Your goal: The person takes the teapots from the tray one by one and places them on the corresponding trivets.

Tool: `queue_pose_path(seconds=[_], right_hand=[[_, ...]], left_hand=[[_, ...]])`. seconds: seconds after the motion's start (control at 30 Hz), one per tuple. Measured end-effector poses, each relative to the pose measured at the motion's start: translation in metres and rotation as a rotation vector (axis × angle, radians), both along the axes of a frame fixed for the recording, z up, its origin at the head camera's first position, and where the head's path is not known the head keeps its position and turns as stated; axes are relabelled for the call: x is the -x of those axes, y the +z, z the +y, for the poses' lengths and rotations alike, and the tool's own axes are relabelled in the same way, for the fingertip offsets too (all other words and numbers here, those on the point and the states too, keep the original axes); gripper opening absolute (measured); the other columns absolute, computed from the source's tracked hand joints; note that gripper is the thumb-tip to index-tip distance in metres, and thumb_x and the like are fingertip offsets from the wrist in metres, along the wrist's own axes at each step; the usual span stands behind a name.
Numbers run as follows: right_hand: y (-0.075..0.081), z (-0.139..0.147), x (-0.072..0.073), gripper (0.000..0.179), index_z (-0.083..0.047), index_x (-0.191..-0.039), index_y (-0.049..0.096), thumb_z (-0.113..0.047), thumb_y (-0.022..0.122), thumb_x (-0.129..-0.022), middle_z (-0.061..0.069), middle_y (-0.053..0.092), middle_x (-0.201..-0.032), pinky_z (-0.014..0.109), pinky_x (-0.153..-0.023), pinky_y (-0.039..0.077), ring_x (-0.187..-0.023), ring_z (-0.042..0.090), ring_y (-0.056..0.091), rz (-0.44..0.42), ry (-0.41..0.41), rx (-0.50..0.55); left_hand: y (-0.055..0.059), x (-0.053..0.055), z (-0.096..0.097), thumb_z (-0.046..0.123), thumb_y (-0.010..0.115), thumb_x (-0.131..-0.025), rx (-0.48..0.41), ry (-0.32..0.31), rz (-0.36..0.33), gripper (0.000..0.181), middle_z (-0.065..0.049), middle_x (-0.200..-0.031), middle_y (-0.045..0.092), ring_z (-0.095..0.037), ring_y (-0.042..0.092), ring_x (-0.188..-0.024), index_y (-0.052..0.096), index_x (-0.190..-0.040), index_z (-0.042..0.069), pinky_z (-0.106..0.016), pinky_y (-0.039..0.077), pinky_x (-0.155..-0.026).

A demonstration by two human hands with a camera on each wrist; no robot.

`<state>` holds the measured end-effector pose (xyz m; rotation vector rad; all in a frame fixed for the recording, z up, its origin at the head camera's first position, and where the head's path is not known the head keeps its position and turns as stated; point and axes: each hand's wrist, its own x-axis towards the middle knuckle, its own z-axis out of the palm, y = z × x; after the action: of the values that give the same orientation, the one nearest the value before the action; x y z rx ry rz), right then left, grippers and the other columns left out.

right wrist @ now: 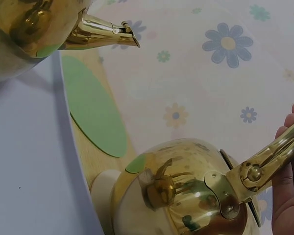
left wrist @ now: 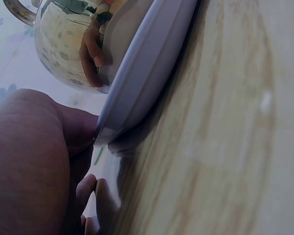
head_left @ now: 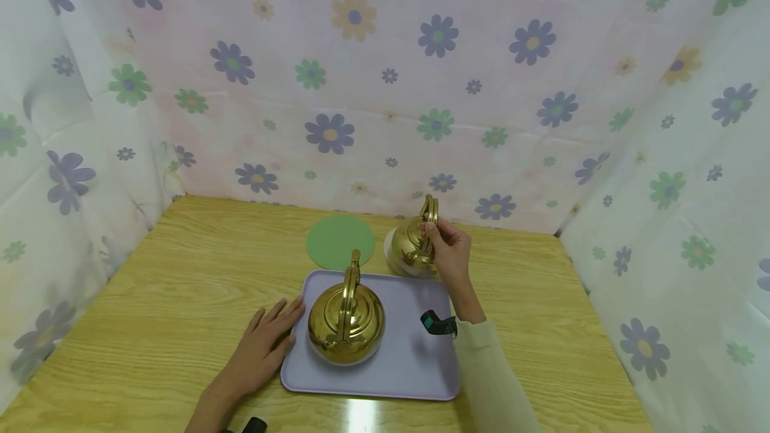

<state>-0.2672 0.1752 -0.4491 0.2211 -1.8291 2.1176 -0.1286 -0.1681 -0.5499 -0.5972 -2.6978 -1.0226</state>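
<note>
My right hand [head_left: 452, 252] grips the upright handle of a gold kettle [head_left: 409, 246] behind the tray. That kettle stands over a pale round mat [head_left: 389, 256], part of which shows at its left. In the right wrist view, fingers wrap the kettle handle [right wrist: 279, 152] from behind. A second gold kettle [head_left: 369, 326] sits on the left half of a lavender tray [head_left: 415, 369], its spout pointing toward the back. With fingers stretched out, my left hand [head_left: 259, 353] lies on the table and touches the tray's left rim, as the left wrist view also shows.
A green round mat [head_left: 339, 239] lies behind the tray, left of the far kettle. The wooden table [head_left: 198, 272] is bounded by flowered cloth [head_left: 385, 72] at the back and both sides. The tray's right half lies partly beneath my right forearm [head_left: 490, 366].
</note>
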Motion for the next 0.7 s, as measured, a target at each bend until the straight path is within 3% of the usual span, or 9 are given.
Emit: queue_pose_path(seconds=[0.7], right_hand=[[-0.0062, -0.0006, 0.0091, 0.034, 0.023, -0.113, 0.063, -0.008, 0.063, -0.101, 0.023, 0.073, -0.098, 0.023, -0.073, 0.057, -0.083, 0.02, 0.069, -0.03, -0.012, -0.021]], left_hand=[[-0.0015, -0.0002, 0.0001, 0.014, 0.059, -0.1, 0.006, 0.001, 0.008, 0.05, -0.008, -0.156, 0.049, -0.046, 0.038, -0.145, 0.052, -0.149, 0.008, -0.055, 0.01, -0.124]])
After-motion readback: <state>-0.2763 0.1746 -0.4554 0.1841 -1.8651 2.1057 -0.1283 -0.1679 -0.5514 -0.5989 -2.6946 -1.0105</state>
